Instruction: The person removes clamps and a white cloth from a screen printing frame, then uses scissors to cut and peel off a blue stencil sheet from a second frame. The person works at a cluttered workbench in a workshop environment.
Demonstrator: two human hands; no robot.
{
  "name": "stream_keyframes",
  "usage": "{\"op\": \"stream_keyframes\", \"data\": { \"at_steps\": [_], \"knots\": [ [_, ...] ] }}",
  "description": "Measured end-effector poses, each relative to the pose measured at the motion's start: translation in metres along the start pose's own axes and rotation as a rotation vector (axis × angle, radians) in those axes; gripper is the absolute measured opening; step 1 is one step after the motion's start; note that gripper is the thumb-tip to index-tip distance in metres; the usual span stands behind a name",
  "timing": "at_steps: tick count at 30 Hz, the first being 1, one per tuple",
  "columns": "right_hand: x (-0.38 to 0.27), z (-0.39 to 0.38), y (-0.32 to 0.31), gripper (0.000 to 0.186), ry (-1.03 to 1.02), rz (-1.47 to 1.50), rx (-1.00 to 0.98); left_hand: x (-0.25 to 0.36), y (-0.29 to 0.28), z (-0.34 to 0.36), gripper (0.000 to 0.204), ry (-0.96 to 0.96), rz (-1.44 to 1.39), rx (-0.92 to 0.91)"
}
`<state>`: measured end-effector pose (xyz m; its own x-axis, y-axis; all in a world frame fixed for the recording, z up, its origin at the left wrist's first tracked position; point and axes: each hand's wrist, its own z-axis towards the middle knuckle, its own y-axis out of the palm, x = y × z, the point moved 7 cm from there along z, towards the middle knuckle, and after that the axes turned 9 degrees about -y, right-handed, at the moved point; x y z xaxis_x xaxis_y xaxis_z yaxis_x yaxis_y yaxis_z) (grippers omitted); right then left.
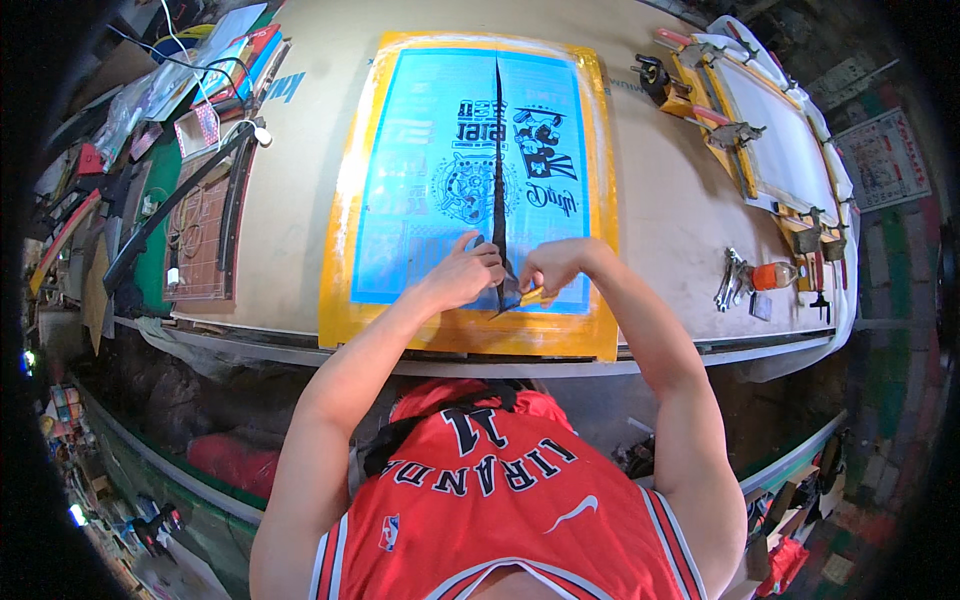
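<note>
A screen-printing frame (608,200) with a yellow border lies flat on the table in front of me. Its blue mesh (420,150) carries dark printed designs. A long dark slit (498,150) runs down the mesh from the far edge toward me, widening at the near end. My right hand (556,266) is closed around a yellow-handled knife (533,297), right of the slit's near end. My left hand (468,273) is curled just left of the slit, with a small dark piece at its fingertips; what it grips is unclear.
Several clamped frames (780,140) stand along the table's right side. Wrenches (732,278) and an orange-wrapped bottle (772,276) lie near the right front. On the left are a framed brown panel (200,235), a long dark bar (175,210) and stacked folders (255,65) with cables.
</note>
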<state>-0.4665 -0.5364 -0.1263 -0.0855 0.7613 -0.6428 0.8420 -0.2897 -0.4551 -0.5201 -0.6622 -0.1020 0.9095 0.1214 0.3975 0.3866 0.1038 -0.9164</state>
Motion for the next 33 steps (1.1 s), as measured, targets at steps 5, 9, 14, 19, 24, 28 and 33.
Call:
{"op": "stream_keyframes", "data": {
  "at_steps": [5, 9, 14, 19, 24, 28, 33],
  "knots": [
    [-0.011, -0.028, 0.028, 0.051, -0.028, 0.131, 0.251, -0.003, 0.001, 0.006, 0.017, 0.029, -0.028, -0.042],
    [-0.013, -0.026, 0.046, 0.048, 0.014, 0.238, 0.375, -0.006, 0.003, 0.008, 0.018, 0.059, -0.043, -0.076],
    [-0.008, -0.027, 0.049, 0.038, 0.068, 0.423, 0.324, -0.006, 0.000, 0.008, 0.020, 0.097, -0.133, -0.082],
    [-0.017, -0.027, 0.043, 0.034, 0.062, 0.417, 0.348, -0.007, 0.001, 0.010, 0.021, 0.080, -0.147, -0.109],
    [-0.025, -0.015, 0.041, 0.036, 0.073, 0.454, 0.399, -0.013, 0.001, 0.009, 0.020, 0.066, -0.197, -0.121],
    [-0.035, -0.010, 0.041, 0.040, 0.075, 0.424, 0.454, -0.017, -0.004, 0.008, 0.020, 0.041, -0.276, -0.159],
    [-0.036, 0.002, 0.041, 0.041, 0.039, 0.434, 0.594, -0.017, -0.008, 0.010, 0.019, 0.044, -0.299, -0.184]
  ]
}}
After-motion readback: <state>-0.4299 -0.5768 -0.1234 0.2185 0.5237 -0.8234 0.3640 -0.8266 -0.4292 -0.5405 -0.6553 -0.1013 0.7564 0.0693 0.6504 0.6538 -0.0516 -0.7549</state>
